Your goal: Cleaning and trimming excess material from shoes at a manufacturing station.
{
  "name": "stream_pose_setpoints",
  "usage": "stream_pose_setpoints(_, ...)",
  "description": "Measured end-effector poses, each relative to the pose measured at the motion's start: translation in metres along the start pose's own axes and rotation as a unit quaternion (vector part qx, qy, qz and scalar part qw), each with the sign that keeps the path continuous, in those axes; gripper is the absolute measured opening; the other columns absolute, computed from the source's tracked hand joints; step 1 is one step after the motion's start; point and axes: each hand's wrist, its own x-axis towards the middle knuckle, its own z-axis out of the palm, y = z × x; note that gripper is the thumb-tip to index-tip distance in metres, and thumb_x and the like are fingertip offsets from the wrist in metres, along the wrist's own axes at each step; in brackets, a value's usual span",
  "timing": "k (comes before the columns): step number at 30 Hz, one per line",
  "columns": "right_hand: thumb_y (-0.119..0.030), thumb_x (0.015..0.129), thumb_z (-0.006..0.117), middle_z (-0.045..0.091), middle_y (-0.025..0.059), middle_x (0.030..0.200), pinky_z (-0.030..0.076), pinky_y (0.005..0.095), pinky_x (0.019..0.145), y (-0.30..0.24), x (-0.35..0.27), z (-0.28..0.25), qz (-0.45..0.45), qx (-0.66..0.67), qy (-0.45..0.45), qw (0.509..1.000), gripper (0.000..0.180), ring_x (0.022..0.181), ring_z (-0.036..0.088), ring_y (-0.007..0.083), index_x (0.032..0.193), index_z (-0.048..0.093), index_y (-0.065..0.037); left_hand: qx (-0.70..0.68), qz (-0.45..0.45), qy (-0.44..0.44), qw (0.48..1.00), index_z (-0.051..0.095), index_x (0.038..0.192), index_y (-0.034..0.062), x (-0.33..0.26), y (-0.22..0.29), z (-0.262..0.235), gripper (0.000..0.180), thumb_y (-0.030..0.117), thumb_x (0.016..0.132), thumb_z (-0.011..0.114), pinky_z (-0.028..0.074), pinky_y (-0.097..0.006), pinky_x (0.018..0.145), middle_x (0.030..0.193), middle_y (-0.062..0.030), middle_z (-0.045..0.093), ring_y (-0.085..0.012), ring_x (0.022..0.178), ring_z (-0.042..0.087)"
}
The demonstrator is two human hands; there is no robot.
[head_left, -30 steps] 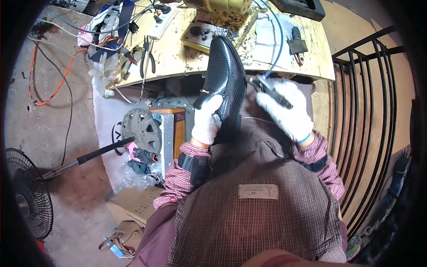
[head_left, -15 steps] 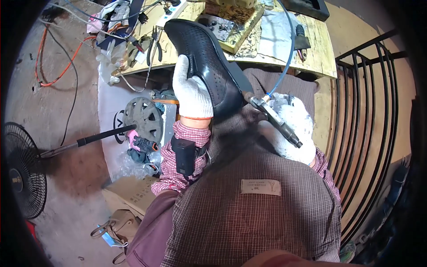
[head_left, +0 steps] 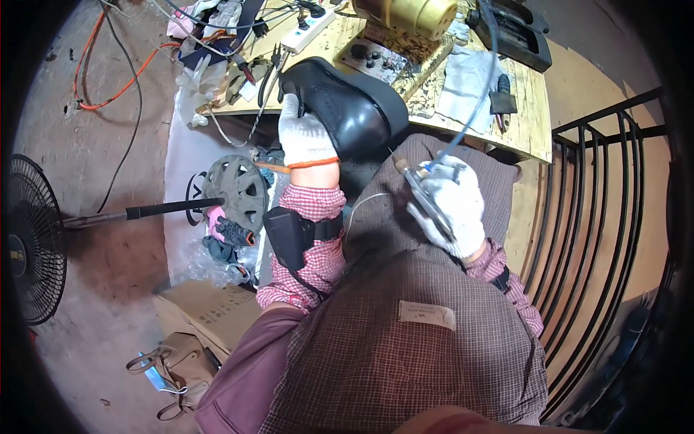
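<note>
A black leather shoe [head_left: 354,119] is held up at the near edge of the bench, its heel and thick sole turned towards the right. My left hand [head_left: 307,141], in a white knitted glove with an orange cuff, grips it from the left side. In my gloved right hand [head_left: 459,206] is a slim metal air tool [head_left: 416,181] with a thin pointed tip. A blue hose [head_left: 475,108] runs up from the tool. Its tip points at the shoe's heel end; whether they touch I cannot tell. Below the tool, a brown checked apron [head_left: 434,362] covers my lap.
The wooden bench [head_left: 531,123] carries a yellow machine [head_left: 412,16], a power strip [head_left: 307,32], pliers [head_left: 269,76] and a white cloth [head_left: 463,83]. A black metal rack [head_left: 578,231] stands at right. On the left are a fan [head_left: 32,242] and a cardboard box [head_left: 210,307].
The shoe has been turned, so its heel and sole now show more. My right hand has shifted left and rotated, bringing its fingers around the tool into view. The whole view has shifted slightly.
</note>
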Motion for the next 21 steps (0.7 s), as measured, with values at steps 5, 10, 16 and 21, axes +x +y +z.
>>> stream_pose_setpoints(5,-0.017,0.077,0.076,0.067,0.0075,0.098,0.047,0.0439,0.086,0.032,0.020,0.011,0.007,-0.091,0.054,0.994,0.030,0.101,0.061,0.0311,0.106,0.072,-0.010,-0.044,-0.028,-0.007,0.999,0.058,0.132,0.0063,-0.003,0.011,0.008,0.052,0.046,0.102,0.042,0.037,-0.053,0.111,0.131,-0.0173,0.061,-0.0363,0.123,0.056)
stream_pose_setpoints(10,-0.013,0.091,0.070,0.069,0.0018,0.084,0.047,0.0310,0.068,0.101,0.068,0.024,0.333,0.318,0.156,0.874,0.017,0.073,0.059,0.0141,0.103,0.071,-0.002,0.160,0.277,0.148,0.936,0.060,0.130,0.0087,0.016,-0.059,0.038,0.054,0.052,0.100,0.047,0.044,-0.044,0.106,0.128,-0.0091,0.064,-0.0284,0.120,0.058)
stream_pose_setpoints(16,-0.020,0.096,0.058,0.057,0.0195,0.132,0.041,0.0395,0.105,0.118,0.058,0.020,0.231,0.067,0.061,0.969,0.042,0.120,0.057,0.0339,0.135,0.056,-0.006,0.165,0.245,0.252,0.921,0.068,0.108,0.0139,0.034,-0.054,0.029,0.052,0.062,0.095,0.052,0.049,-0.033,0.093,0.097,-0.0035,0.068,-0.0176,0.096,0.061)
stream_pose_setpoints(21,-0.005,0.092,0.060,0.050,0.0223,0.144,0.038,0.0395,0.111,0.036,0.015,-0.027,0.231,0.023,0.078,0.970,0.045,0.134,0.049,0.0343,0.137,0.056,-0.006,0.164,0.159,0.099,0.968,0.048,0.063,0.0319,0.057,-0.026,0.016,0.045,0.067,0.091,0.055,0.037,-0.022,0.052,0.054,0.0066,0.037,-0.0076,0.054,0.041)
